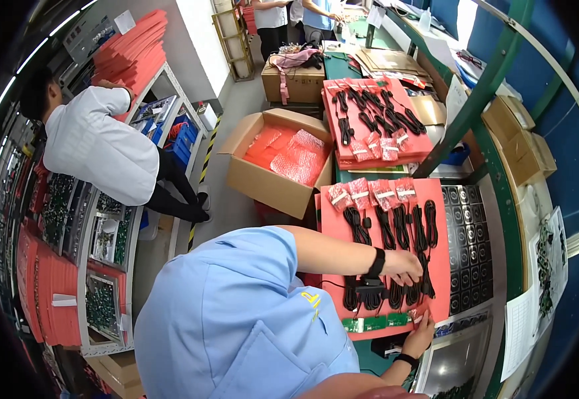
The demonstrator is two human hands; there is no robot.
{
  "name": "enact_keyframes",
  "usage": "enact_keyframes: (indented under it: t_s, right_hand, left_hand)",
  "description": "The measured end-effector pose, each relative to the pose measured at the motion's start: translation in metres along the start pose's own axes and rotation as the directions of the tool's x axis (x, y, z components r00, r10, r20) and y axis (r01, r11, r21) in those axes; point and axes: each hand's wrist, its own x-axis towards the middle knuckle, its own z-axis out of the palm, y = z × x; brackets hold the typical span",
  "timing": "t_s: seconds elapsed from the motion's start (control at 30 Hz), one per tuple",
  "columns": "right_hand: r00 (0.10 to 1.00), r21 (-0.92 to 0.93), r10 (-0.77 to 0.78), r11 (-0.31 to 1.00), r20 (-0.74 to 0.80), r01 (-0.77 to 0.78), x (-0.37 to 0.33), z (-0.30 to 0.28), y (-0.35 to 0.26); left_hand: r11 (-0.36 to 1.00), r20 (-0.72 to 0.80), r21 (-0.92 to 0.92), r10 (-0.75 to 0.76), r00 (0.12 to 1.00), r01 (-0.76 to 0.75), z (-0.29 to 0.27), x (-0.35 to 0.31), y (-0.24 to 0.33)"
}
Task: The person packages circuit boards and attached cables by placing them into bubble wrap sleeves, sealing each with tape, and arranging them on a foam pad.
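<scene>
My left hand (404, 267) reaches over the coiled black cables (401, 233) on a pink foam sheet (440, 256). Its fingers curl down together at the cables, and whatever is between them is hidden. A black strap and a small black box (371, 290) are at that wrist. At the sheet's near right corner my right hand (421, 337) pinches what looks like a small clear packet (420, 312). Several green circuit boards (374, 324) lie in a row along the near edge. Clear packets with white labels (384, 193) line the far edge.
Beyond lies another stack of pink sheets (376, 120) with cables and packets. An open carton (243, 166) with pink bubble wrap stands left of the bench. A black tray (465, 249) and a green post (482, 86) are at right. A co-worker in white (103, 146) stands at the left shelves.
</scene>
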Motion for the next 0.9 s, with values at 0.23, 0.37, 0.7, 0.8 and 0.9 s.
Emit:
enact_keyframes:
  t_s: [0.23,0.37,0.7,0.8,0.9]
  right_hand:
    - [0.994,-0.202,0.070,0.978,0.085,-0.052,-0.003,-0.019,-0.043]
    - [0.953,-0.302,0.271,0.927,0.134,-0.221,-0.011,0.002,-0.050]
    - [0.845,-0.049,0.534,0.844,-0.035,-0.535,0.013,-0.022,-0.115]
    - [0.909,-0.134,0.417,0.900,-0.018,-0.415,0.016,-0.037,-0.144]
    - [0.935,-0.160,0.354,0.924,0.019,-0.346,0.022,-0.036,-0.162]
  left_hand:
    - [0.963,-0.516,0.059,0.255,0.818,-0.264,-0.171,-0.121,0.056]
    - [0.928,-0.774,0.265,0.367,0.516,-0.263,-0.325,-0.150,0.019]
    - [0.212,-0.807,0.577,-0.004,0.591,0.789,-0.501,-0.198,-0.051]
    - [-0.009,-0.876,0.478,-0.077,0.476,0.879,-0.521,-0.211,-0.070]
    - [-0.104,-0.876,0.482,-0.060,0.478,0.870,-0.533,-0.233,-0.077]
